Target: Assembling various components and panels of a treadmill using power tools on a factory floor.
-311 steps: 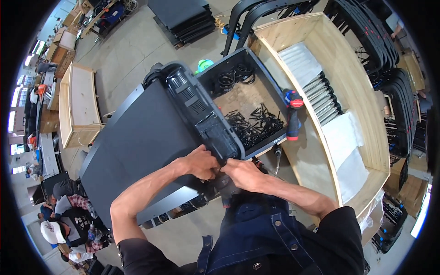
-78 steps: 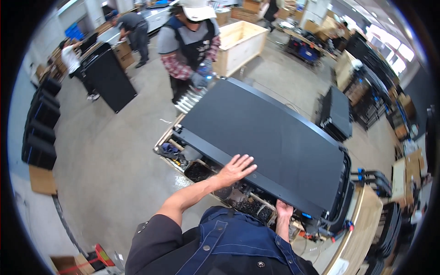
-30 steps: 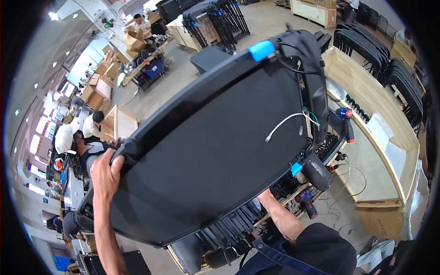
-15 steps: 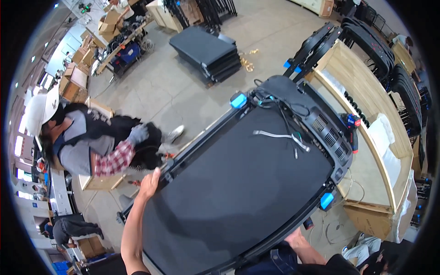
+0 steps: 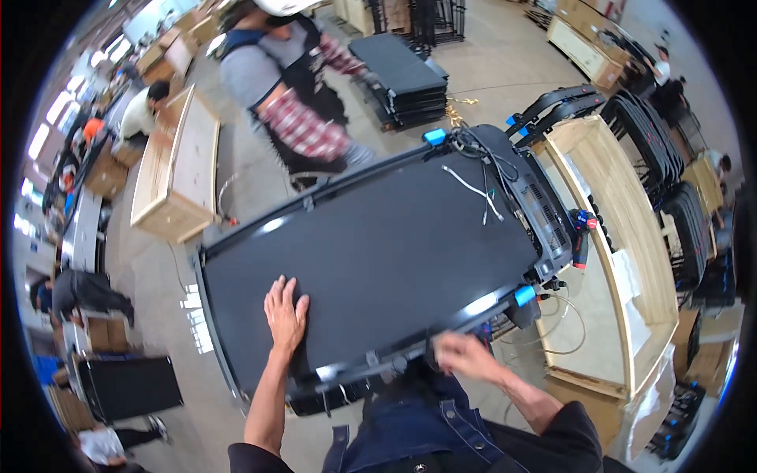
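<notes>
A treadmill deck with a broad black belt [image 5: 378, 244] lies in front of me, its motor end [image 5: 540, 209] to the right. My left hand [image 5: 285, 315] rests on the belt near its left part, fingers stretched out. My right hand [image 5: 465, 356] is over the near side rail [image 5: 339, 369], fingers curled and smeared by motion; whether anything is in them is hidden. Blue corner pieces [image 5: 524, 296] sit at the rail ends. A white cable [image 5: 471, 191] and a bundle of black cables [image 5: 481, 150] lie by the motor end.
A co-worker in a checked sleeve [image 5: 303, 122] stands at the far rail. Right of the deck is a long wooden crate [image 5: 631, 315], with a red-and-black power drill [image 5: 582, 236] at its edge. Another crate [image 5: 177, 173] stands left. Stacked black decks [image 5: 402, 71] lie beyond.
The deck now lies more level across my view. My left hand left the far rail for the belt; my right hand rose from below the near rail. The co-worker moved right along the far side.
</notes>
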Available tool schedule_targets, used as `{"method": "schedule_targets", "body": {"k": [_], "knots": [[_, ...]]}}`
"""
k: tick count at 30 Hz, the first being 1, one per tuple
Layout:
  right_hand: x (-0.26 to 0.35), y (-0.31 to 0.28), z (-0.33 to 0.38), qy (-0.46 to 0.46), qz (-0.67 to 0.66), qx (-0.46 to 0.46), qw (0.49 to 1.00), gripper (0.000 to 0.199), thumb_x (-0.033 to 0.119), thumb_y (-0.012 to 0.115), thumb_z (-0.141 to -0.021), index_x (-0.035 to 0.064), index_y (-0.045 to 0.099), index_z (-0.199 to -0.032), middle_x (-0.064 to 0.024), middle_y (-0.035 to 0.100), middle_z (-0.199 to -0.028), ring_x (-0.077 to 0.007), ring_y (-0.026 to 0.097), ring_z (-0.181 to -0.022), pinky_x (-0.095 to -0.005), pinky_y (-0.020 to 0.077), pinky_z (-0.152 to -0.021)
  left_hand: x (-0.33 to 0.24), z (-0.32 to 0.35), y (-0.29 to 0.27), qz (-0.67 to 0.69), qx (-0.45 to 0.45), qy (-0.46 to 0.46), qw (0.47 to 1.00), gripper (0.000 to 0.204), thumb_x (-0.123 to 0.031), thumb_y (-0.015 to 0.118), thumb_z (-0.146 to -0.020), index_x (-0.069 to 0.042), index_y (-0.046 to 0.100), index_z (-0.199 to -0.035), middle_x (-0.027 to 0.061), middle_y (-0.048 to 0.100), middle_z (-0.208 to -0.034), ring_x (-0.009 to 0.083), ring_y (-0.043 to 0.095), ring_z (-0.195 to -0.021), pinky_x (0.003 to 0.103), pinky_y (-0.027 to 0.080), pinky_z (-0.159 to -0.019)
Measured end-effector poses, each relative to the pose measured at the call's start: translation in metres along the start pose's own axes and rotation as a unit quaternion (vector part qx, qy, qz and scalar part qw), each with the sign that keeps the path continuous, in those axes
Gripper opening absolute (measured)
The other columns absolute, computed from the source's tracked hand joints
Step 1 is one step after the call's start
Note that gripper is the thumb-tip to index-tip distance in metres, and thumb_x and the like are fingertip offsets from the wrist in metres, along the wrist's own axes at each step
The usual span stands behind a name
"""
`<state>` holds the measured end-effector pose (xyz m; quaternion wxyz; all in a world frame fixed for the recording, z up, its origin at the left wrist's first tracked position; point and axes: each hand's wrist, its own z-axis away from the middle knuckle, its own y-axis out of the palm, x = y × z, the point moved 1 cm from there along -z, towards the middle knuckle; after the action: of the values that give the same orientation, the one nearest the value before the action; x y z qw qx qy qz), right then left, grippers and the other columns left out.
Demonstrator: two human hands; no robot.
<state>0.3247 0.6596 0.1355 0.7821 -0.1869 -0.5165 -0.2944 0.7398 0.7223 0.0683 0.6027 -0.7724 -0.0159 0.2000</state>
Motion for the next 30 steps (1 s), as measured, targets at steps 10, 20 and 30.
{"method": "schedule_targets", "body": {"k": [10,20,30], "knots": [[-0.092,0.017,0.084,-0.021,0.209,-0.148,0.966,0.050,0.011,0.064,-0.093,0.0084,0.046,-0.139,-0.0144,0.069,-0.085,-0.0287,0.069,-0.070,-0.0405,0.0524,-0.065,-0.027,0.141,-0.042,0.053,-0.039,-0.107,0.992,0.042,-0.029,0.064,-0.094,-0.007,0.060,-0.130,0.0180,0.051,-0.143,0.0370,0.044,-0.135,0.047,0.033,-0.113],[-0.322,-0.076,0.028,0.257,0.334,-0.210,0.882,0.086,0.032,0.071,-0.079,0.0027,0.026,-0.146,-0.0293,0.059,-0.120,-0.0467,0.061,-0.107,-0.0525,0.0489,-0.094,-0.215,0.245,0.087,0.334,0.162,-0.159,0.915,0.021,-0.022,0.062,-0.094,-0.006,0.069,-0.105,0.0156,0.070,-0.099,0.0350,0.067,-0.094,0.043,0.054,-0.082],[-0.337,-0.113,0.013,0.342,0.318,-0.174,0.867,0.101,0.034,0.081,-0.073,0.0056,0.020,-0.149,-0.0257,0.066,-0.113,-0.0399,0.067,-0.100,-0.0442,0.0525,-0.090,-0.287,0.214,0.317,0.022,0.359,-0.116,0.926,0.022,-0.015,0.055,-0.089,-0.006,0.065,-0.106,0.0197,0.071,-0.094,0.0338,0.072,-0.087,0.046,0.058,-0.073]]}}
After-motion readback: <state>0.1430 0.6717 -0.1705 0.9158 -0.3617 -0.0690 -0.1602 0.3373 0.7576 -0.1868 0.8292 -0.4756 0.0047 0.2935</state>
